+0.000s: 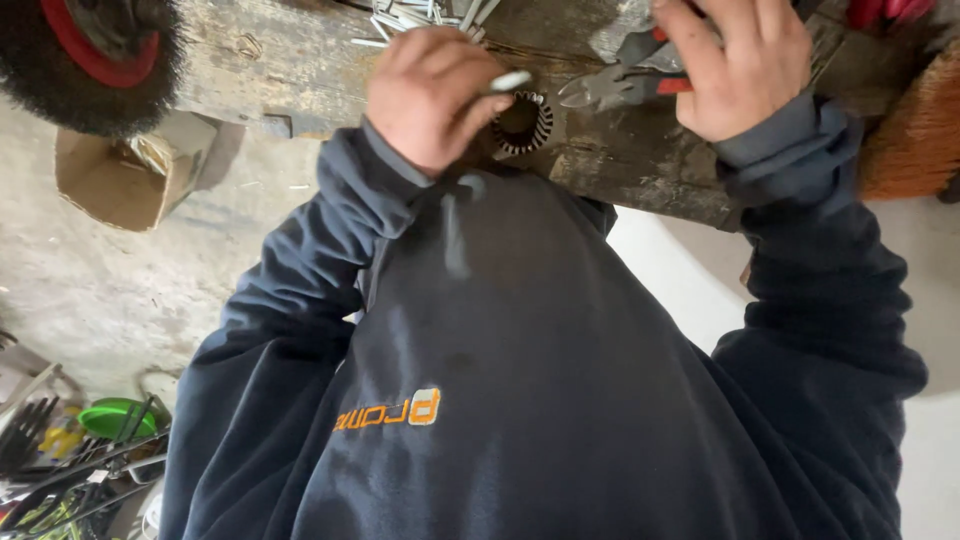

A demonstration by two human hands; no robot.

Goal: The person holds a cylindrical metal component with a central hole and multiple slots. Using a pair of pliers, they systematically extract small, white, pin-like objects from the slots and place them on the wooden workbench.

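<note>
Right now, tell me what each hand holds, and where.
Left hand pinches a small white strip near its end, above the toothed metal ring. Right hand grips red-handled pliers by the handles.

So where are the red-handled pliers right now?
In the head view, the pliers are in the right hand at upper right, over the worn wooden bench, beside the toothed metal ring.

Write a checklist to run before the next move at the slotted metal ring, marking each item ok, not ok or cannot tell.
1. Left hand grips small pale strip: ok.
2. Strip lined up with round slotted metal ring: cannot tell.
3. Right hand holds red-handled pliers: ok.
4. Pliers' tips turned away from left hand: not ok.
5. Ring steady on worn wooden bench: cannot tell.
</note>
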